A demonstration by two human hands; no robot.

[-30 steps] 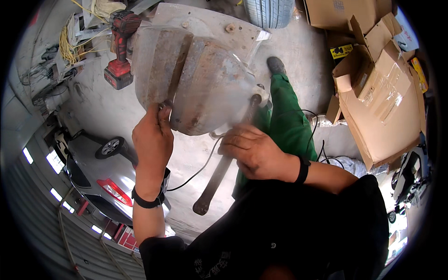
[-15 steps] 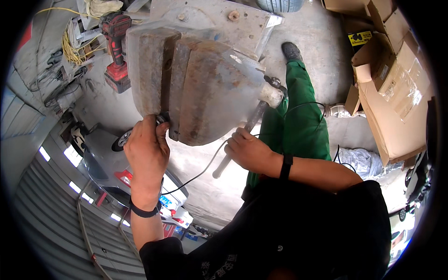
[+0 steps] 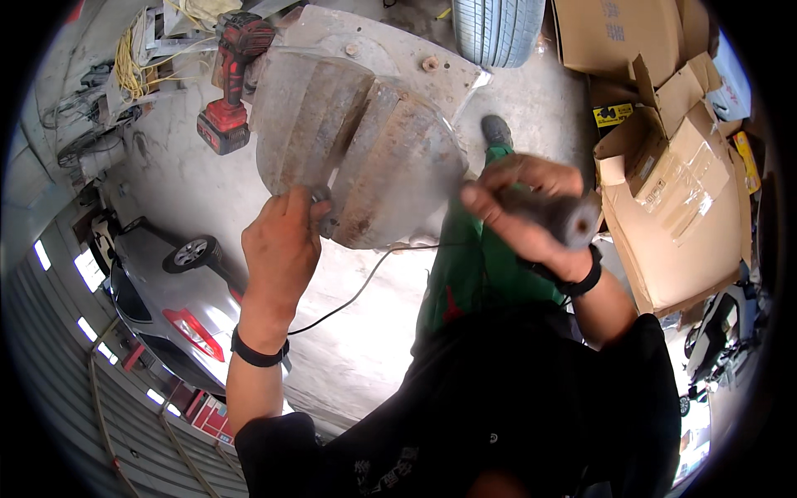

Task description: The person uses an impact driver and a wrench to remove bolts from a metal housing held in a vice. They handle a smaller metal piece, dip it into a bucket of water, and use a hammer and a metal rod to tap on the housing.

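Observation:
My left hand (image 3: pixel 282 236) is closed in a pinch on a small dark metal piece (image 3: pixel 322 199) at the near end of the groove in a big, rusty grey metal block, probably a bench vise (image 3: pixel 398 158). To the right of the block, my right hand (image 3: pixel 531 195) wraps round a hammer (image 3: pixel 552 212). It is blurred by motion. One round end with a rusty centre faces up, and the hammer's other end is hidden. A thin black cable (image 3: pixel 357 290) runs between my left wrist and the block's near side.
A red and black cordless impact wrench (image 3: pixel 237 83) stands left of the block. Behind the block lies a flat metal plate (image 3: pixel 398 41), with a tyre (image 3: pixel 498 33) beyond it. Open cardboard boxes (image 3: pixel 681 216) fill the right side. A silver car (image 3: pixel 166 282) is at the left.
My right hand has swung the hammer up and to the right, away from the block. My left hand stays at the groove. The view has shifted a little.

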